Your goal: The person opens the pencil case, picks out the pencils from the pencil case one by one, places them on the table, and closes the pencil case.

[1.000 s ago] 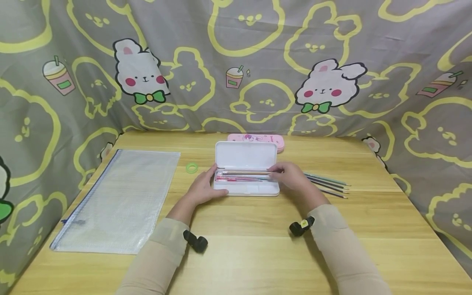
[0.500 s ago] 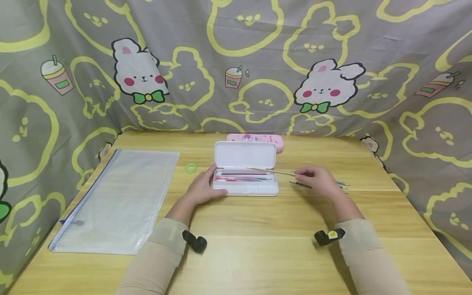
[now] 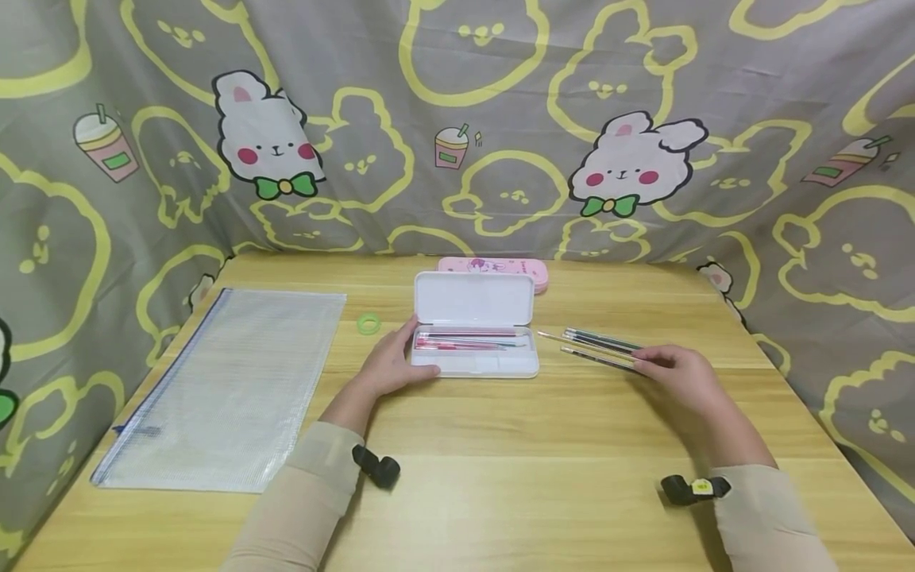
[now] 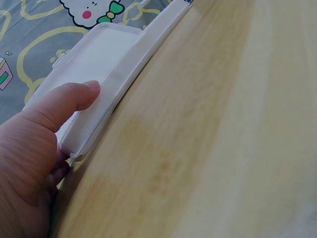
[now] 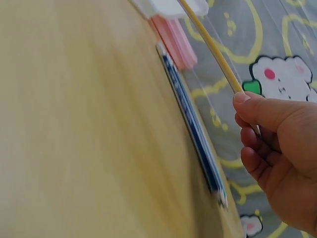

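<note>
A white pencil case [image 3: 475, 299] stands with its lid up, several pencils [image 3: 468, 346] lying in its rear compartment. My left hand [image 3: 386, 365] grips its left end; in the left wrist view the thumb [image 4: 74, 99] lies along the front wall and the fingers go round the end, partly hidden. To the right of the case, my right hand [image 3: 682, 381] pinches a yellow pencil [image 5: 215, 49] between thumb and fingers, with the far end pointing toward the case. Under and beside it, several dark pencils [image 5: 190, 126] lie on the table in a loose bunch.
Behind the case is a pink pencil box [image 3: 532, 274]. A green ring [image 3: 368, 323] lies left of the case, and farther left a clear mesh zip pouch [image 3: 229, 381] lies flat. A patterned curtain [image 3: 343, 159] surrounds the back and sides of the wooden table [image 3: 500, 477].
My right hand has lifted the yellow pencil out of the case and carried it right, over the dark pencils on the table. The left hand keeps its place on the case.
</note>
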The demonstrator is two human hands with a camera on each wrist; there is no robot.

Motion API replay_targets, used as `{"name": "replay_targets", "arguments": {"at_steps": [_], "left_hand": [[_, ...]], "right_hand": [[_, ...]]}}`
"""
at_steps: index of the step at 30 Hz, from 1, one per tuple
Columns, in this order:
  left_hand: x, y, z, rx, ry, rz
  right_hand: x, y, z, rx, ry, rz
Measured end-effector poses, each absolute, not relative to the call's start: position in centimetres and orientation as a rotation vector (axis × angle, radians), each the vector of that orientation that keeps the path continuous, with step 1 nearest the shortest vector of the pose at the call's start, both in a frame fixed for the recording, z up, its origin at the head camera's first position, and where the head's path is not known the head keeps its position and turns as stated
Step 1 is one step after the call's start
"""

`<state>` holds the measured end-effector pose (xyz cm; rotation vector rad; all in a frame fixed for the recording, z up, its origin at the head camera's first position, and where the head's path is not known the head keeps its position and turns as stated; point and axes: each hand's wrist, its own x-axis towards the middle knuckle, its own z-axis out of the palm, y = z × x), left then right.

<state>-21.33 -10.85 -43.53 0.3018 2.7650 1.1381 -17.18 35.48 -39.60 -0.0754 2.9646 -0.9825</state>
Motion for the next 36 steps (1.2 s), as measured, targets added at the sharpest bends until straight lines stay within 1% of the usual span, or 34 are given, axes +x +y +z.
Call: {"name": "replay_targets", "arguments": {"at_steps": [6,13,18,36], "left_hand": [[-21.4,-10.9,-43.6,0.305,2.771,1.135],[-21.4,-10.9,-43.5,0.301,2.772,1.127],[-21.4,-10.9,-43.5,0.298,2.769,1.13],[-21.4,-10.9,-43.6,0.304,2.77,1.122]], "right_hand": [[-16.0,37.4,-40.4,-0.055,2.951,-0.958],[-15.5,38.5,-41.5,0.0,2.933,-0.913],[-15.5,38.8,-42.1,0.032,2.938,-0.928],[-15.4,39.1,-42.7,-0.011,2.917,-0.928]]}}
